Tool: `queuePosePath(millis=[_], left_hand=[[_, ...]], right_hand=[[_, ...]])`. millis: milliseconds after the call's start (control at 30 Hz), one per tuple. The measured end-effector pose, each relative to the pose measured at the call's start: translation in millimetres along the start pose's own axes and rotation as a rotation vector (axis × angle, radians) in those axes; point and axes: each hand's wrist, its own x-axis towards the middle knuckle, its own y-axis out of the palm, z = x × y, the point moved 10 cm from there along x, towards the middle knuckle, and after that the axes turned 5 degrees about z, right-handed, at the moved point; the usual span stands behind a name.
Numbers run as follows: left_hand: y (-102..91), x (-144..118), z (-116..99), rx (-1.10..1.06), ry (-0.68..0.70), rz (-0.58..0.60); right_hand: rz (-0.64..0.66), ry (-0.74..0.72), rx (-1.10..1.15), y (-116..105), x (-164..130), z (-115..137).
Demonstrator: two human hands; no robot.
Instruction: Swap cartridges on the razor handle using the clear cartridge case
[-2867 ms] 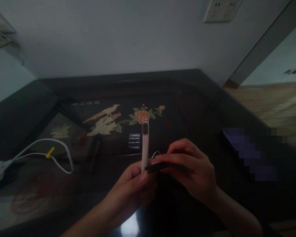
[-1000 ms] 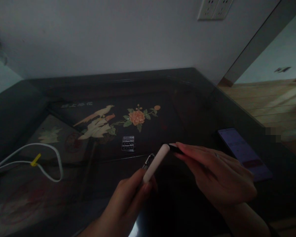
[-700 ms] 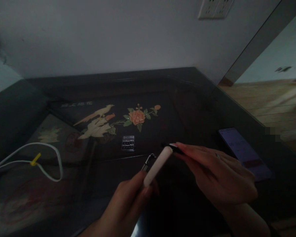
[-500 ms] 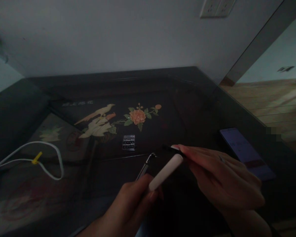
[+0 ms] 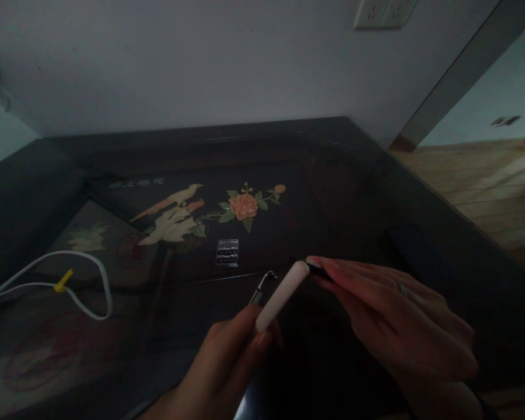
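My left hand (image 5: 231, 356) is closed around the lower end of a white, rounded bar-shaped thing (image 5: 282, 296), which tilts up to the right. In my right hand (image 5: 394, 315), fingers are pressed together on a thin, flat black piece (image 5: 318, 270). The black piece appears to meet the bar's upper end; actual contact is hard to judge in this dim light. A slim metal tool (image 5: 261, 287) with a hooked-looking tip shows just beyond my left hand, its lower part hidden. Farther back lies a small clear compartment case (image 5: 227, 252) with dark bits inside.
On the dark glossy table (image 5: 332, 175), a white cable (image 5: 105, 286) with a yellow tie (image 5: 63, 281) loops at the left. A phone (image 5: 413, 248) with a dark screen lies at the right, partly behind my right hand. A wall with sockets (image 5: 384, 13) stands behind.
My left hand has shifted slightly left with the white bar, whose upper end has moved up and left to the black piece. The phone's lit screen has gone dark.
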Motion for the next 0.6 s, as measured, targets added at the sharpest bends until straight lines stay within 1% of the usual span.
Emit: queuePosePath(millis=[100, 167, 267, 400, 600], left_hand=[[0.5, 1, -1, -0.007, 0.056, 0.022], [1.3, 2, 1, -0.014, 0.053, 0.031], [0.1, 1, 5, -0.047, 0.003, -0.014], [-2.0, -3, 8, -0.097, -0.06, -0.108], [0.7, -5, 13, -0.097, -0.103, -0.092]], right_hand=[[-0.008, -0.025, -0.007, 0, -1, 1], [0.003, -0.031, -0.013, 1, -2, 1], [0.009, -0.022, -0.023, 1, -4, -1], [-0.027, -0.029, -0.031, -1, -4, -1], [-0.027, -0.034, -0.057, 0, -3, 0]])
